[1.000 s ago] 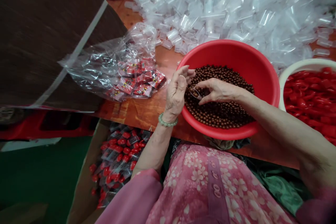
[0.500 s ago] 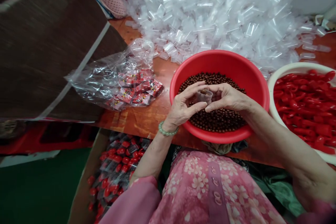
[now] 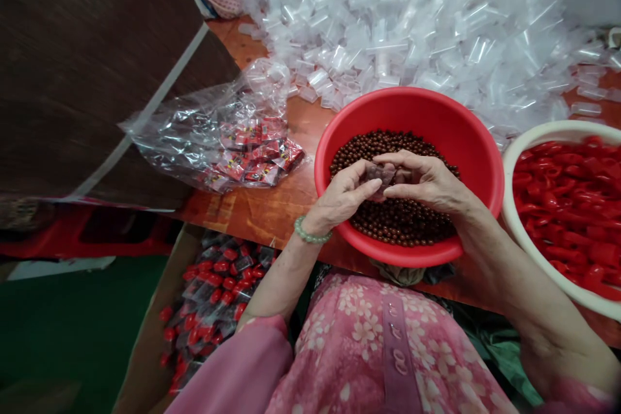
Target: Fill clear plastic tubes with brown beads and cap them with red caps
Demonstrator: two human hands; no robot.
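Observation:
A small clear plastic cup (image 3: 380,173) with a dark tint is held over the red basin (image 3: 417,102). My left hand (image 3: 347,193) pinches its left side between thumb and fingers. From the other side, my right hand (image 3: 427,181) has its forefinger along the cup's top edge and its thumb below, the other fingers curled. What lies inside the cup is hard to make out. Beneath both hands, small shiny brown balls (image 3: 407,223) cover the basin's bottom.
A large heap of clear plastic cups (image 3: 388,19) lies behind the basin. To the right stands a white basin (image 3: 509,191) of red plastic parts (image 3: 563,207). At left are a clear bag of red packets (image 3: 262,155) and a brown carton (image 3: 97,77). Below, an open box holds red-capped containers (image 3: 223,284).
The cup has tipped, so its opening faces me less. My right hand's fingers have shifted and its thumb has drawn away from the left thumb. The view has moved slightly.

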